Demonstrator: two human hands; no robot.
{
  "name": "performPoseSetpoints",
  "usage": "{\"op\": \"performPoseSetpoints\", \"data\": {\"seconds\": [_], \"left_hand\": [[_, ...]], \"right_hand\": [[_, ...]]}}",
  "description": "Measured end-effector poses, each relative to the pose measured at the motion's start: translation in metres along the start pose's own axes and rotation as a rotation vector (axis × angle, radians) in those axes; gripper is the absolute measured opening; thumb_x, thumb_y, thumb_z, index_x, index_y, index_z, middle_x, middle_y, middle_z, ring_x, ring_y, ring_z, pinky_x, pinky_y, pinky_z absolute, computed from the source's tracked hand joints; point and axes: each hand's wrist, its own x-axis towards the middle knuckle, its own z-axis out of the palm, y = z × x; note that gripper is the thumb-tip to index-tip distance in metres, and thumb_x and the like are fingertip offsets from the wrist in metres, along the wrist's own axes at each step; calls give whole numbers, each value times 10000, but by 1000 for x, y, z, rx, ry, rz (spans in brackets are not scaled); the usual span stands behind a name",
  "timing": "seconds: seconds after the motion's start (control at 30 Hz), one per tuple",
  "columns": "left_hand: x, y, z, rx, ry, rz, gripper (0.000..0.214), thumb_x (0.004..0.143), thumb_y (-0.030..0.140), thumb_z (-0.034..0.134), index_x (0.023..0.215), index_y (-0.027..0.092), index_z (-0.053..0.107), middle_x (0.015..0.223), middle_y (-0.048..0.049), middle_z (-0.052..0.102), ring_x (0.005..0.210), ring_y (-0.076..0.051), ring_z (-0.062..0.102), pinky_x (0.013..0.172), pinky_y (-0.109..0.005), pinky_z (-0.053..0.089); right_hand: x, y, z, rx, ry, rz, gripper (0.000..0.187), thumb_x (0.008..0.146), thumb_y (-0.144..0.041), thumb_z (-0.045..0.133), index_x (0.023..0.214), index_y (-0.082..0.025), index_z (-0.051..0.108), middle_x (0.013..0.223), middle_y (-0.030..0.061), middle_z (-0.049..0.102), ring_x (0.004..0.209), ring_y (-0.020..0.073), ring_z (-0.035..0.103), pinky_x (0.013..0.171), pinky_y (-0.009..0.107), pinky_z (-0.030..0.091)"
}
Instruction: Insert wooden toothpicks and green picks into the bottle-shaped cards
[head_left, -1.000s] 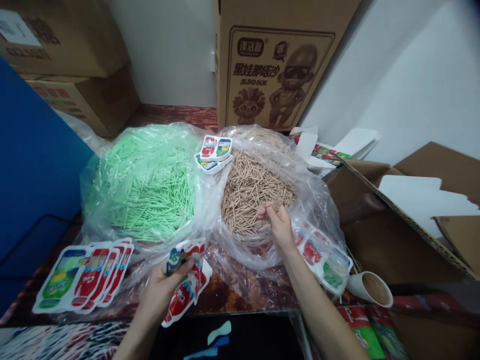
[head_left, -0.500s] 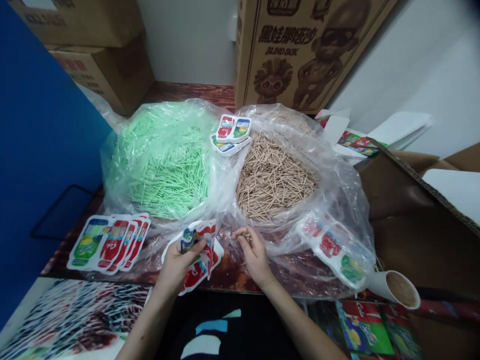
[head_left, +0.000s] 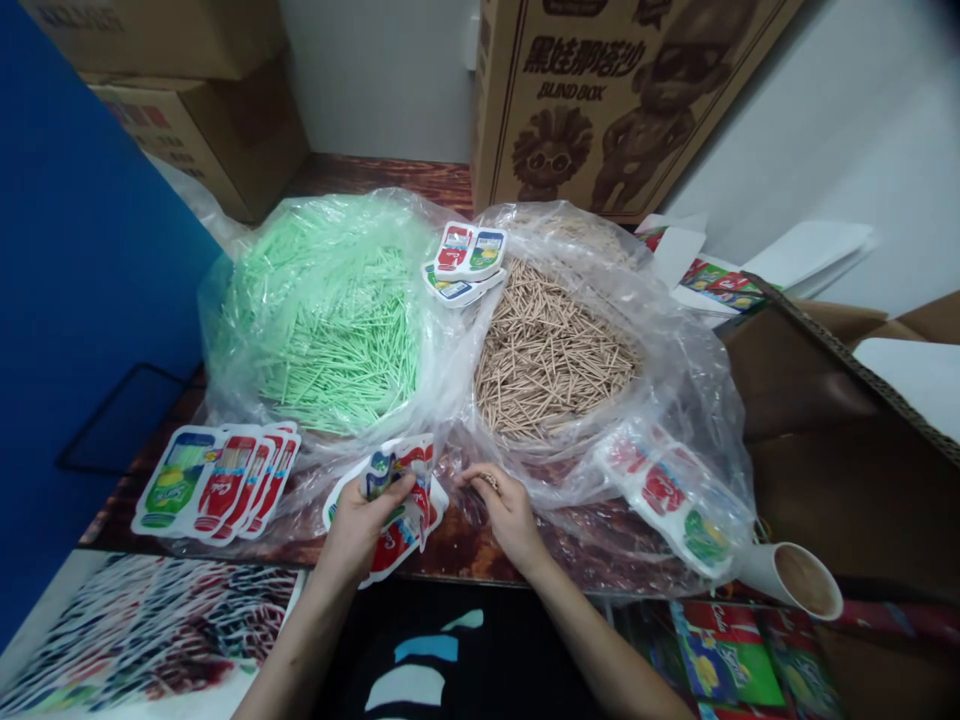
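My left hand (head_left: 364, 515) is closed on a printed packet (head_left: 420, 465) with a red bottle picture, folded and held upright. Beneath it lie more packets (head_left: 394, 550) of the same kind. Just to the right, my right hand (head_left: 506, 510) has its fingers curled round a few short brown sticks (head_left: 489, 480), with the fingertips pinched together. Behind it an opened clear bag holds a heap of brown sticks (head_left: 555, 350). Green sticks (head_left: 337, 350) fill another clear bag behind my left hand. Two or so packets (head_left: 469, 255) rest between the bags.
Overlapping packets (head_left: 217, 485) lie at the left; more packets (head_left: 667, 500) are on the right-hand plastic. A paper cup (head_left: 802, 580) lies tilted near the front right edge, beside an open carton (head_left: 810, 430). Large boxes (head_left: 585, 120) stand at the back.
My right hand's fingers have curled in a little more round the brown sticks. The packet in my left hand has tilted slightly. The camera view has shifted slightly.
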Motion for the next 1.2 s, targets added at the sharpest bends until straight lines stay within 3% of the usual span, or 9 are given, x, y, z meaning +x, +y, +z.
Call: {"op": "performPoseSetpoints", "data": {"seconds": [0.27,0.77,1.0,1.2], "left_hand": [[5,-3,0,19,-20,11,281,606,325,823,802,145,734,757,-36,754,669,-189,682,680,-286,546],[12,-2,-1,100,-35,55,274,633,338,807,812,146,728,810,-27,740,706,-169,649,711,-267,507],[15,12,3,74,-35,65,281,640,334,801,823,141,712,741,-15,713,653,-156,625,654,-255,493],[21,32,9,218,-43,148,249,655,364,778,746,150,690,678,10,683,590,-138,586,599,-240,463]], "right_hand": [[10,-28,-7,17,-90,-58,202,913,-250,504,919,-231,705,927,30,722,937,192,663,874,323,488],[17,-35,-10,-51,-114,-64,189,901,-223,503,903,-236,691,905,25,722,906,202,666,842,328,488],[27,-46,-11,-88,-154,-77,199,918,-225,488,901,-227,686,919,22,715,910,187,655,855,304,469],[37,-57,-12,-103,-165,-57,203,911,-221,490,895,-208,691,906,32,722,888,185,657,833,296,467]]}}
